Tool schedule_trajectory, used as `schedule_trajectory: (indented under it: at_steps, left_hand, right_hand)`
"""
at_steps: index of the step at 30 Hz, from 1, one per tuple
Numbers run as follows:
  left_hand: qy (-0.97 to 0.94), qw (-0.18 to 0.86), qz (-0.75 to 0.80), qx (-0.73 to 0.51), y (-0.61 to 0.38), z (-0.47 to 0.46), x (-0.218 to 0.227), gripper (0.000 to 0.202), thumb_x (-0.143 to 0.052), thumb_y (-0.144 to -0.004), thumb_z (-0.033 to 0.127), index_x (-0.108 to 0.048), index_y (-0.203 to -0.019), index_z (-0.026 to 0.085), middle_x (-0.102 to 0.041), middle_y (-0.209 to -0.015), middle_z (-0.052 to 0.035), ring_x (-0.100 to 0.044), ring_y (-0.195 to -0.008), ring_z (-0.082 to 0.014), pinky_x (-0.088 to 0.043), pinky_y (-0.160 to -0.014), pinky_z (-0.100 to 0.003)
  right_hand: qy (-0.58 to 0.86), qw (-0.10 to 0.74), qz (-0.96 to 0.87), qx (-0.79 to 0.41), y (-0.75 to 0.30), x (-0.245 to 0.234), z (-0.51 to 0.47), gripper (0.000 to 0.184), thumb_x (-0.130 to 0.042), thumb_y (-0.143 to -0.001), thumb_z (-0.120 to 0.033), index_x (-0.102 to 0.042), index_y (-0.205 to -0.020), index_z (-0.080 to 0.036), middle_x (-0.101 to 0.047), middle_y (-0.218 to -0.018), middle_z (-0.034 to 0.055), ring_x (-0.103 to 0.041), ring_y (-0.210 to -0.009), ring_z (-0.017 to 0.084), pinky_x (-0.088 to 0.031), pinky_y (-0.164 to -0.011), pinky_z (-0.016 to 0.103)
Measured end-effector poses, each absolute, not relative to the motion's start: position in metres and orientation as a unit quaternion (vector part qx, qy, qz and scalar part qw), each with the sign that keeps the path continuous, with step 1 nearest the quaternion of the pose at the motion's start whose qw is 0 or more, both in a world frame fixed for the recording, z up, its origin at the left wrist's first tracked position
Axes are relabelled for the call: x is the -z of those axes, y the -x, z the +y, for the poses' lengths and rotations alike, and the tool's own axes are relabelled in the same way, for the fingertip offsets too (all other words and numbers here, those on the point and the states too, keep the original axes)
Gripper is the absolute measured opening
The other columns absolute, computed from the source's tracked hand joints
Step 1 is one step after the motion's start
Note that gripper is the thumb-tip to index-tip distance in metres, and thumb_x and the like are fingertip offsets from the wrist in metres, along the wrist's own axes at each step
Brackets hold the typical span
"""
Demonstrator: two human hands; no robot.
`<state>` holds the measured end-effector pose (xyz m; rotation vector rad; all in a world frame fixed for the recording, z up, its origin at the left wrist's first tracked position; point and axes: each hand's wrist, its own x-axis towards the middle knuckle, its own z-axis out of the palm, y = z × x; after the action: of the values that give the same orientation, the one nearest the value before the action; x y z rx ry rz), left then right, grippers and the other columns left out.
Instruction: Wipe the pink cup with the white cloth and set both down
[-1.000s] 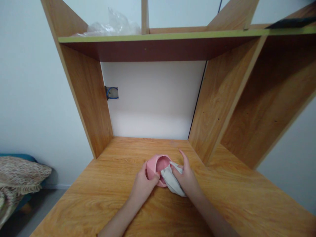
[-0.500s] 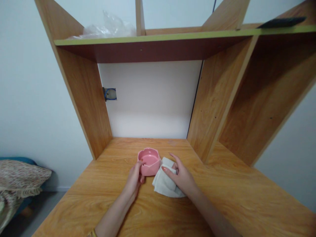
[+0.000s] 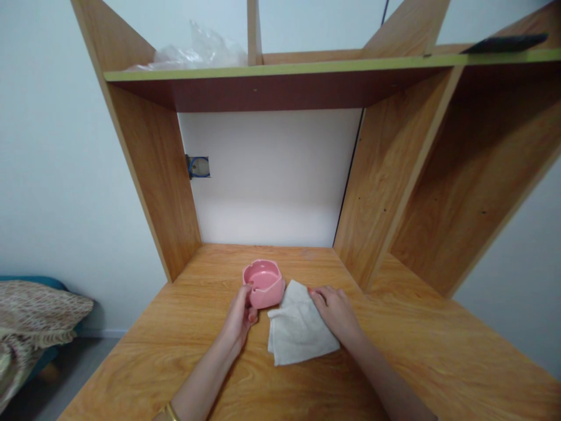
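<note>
A pink faceted ashtray (image 3: 268, 295) with notches in its rim is tilted slightly toward me over the wooden desk. My left hand (image 3: 242, 310) grips its left side, thumb over the rim and fingers underneath. Just right of the ashtray, a folded pale grey cloth (image 3: 300, 330) lies spread on the desktop. At the cloth's upper right edge, my right hand (image 3: 333, 307) pinches it between the thumb and curled fingers. The tips of the right fingers are partly hidden.
The wooden desk (image 3: 219, 374) has upright side panels (image 3: 151, 181) and a shelf (image 3: 280, 70) above. On the shelf are a clear plastic bag (image 3: 199, 52) and a dark flat object (image 3: 504, 44). An open socket box (image 3: 199, 167) is at the back left; a patterned blanket (image 3: 39, 310) lies far left.
The cloth was bunched under my right hand; now it lies flatter and wider. My right hand has moved right to its edge. The left hand still holds the ashtray, slightly more tilted.
</note>
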<state>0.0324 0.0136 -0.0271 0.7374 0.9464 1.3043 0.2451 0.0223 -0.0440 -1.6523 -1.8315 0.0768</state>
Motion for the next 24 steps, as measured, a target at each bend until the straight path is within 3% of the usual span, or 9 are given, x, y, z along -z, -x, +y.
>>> schedule_trajectory:
  at_steps: [5,12,15,17,21,24]
  left_hand:
    - [-0.349,0.642,0.403,-0.551,-0.033,0.012,0.024,0.039,-0.055,-0.061,0.055,-0.041,-0.063,0.019,-0.036,-0.042,0.0124,-0.012,-0.028,0.0,-0.007,-0.036,-0.018]
    - [-0.384,0.646,0.386,-0.535,-0.032,0.014,0.028,0.044,-0.061,-0.057,0.057,-0.043,-0.065,0.018,-0.033,-0.042,0.0125,-0.016,-0.029,0.0001,-0.007,-0.036,-0.018]
    - [-0.392,0.644,0.387,-0.531,-0.033,0.014,0.029,0.045,-0.064,-0.054,0.056,-0.043,-0.063,0.017,-0.033,-0.043,0.0125,-0.016,-0.029,0.0006,-0.006,-0.036,-0.018]
    - [-0.392,0.641,0.391,-0.531,-0.033,0.013,0.028,0.045,-0.066,-0.053,0.054,-0.043,-0.063,0.017,-0.033,-0.043,0.0127,-0.017,-0.03,0.0008,-0.007,-0.036,-0.018]
    - [-0.392,0.635,0.398,-0.533,-0.034,0.012,0.028,0.045,-0.067,-0.052,0.054,-0.046,-0.066,0.017,-0.035,-0.044,0.0122,-0.021,-0.03,0.0005,-0.007,-0.035,-0.017]
    - [-0.398,0.628,0.402,-0.533,-0.035,0.011,0.028,0.045,-0.067,-0.053,0.053,-0.047,-0.07,0.016,-0.038,-0.045,0.0115,-0.022,-0.031,0.0003,-0.008,-0.034,-0.017]
  right_hand:
    - [0.596,0.32,-0.733,-0.067,-0.239,0.039,0.02,0.026,-0.045,-0.079,-0.037,-0.065,-0.074,-0.021,-0.064,-0.078,0.0046,-0.054,-0.077,0.021,-0.037,-0.075,0.034]
    - [0.511,0.299,-0.795,-0.132,-0.225,0.031,0.011,0.023,-0.046,-0.079,-0.031,-0.064,-0.069,-0.023,-0.064,-0.077,0.0015,-0.053,-0.079,0.019,-0.037,-0.075,0.033]
    - [0.499,0.338,-0.785,-0.141,-0.221,0.03,0.01,0.02,-0.046,-0.078,-0.029,-0.063,-0.068,-0.024,-0.063,-0.082,0.0011,-0.052,-0.083,0.019,-0.037,-0.078,0.035]
    - [0.512,0.397,-0.749,-0.141,-0.22,0.03,0.01,0.017,-0.046,-0.077,-0.027,-0.062,-0.078,-0.023,-0.061,-0.081,0.0023,-0.053,-0.082,0.018,-0.039,-0.078,0.034]
    - [0.504,0.46,-0.706,-0.189,-0.221,0.033,0.01,0.044,-0.046,-0.077,-0.032,-0.041,-0.12,-0.021,-0.056,-0.084,0.0031,-0.054,-0.079,0.017,-0.043,-0.075,0.032]
    - [0.495,0.444,-0.71,-0.232,-0.218,0.036,0.009,0.076,-0.06,-0.068,-0.038,-0.023,-0.132,-0.021,-0.051,-0.109,0.0082,-0.051,-0.097,0.02,-0.041,-0.083,0.036]
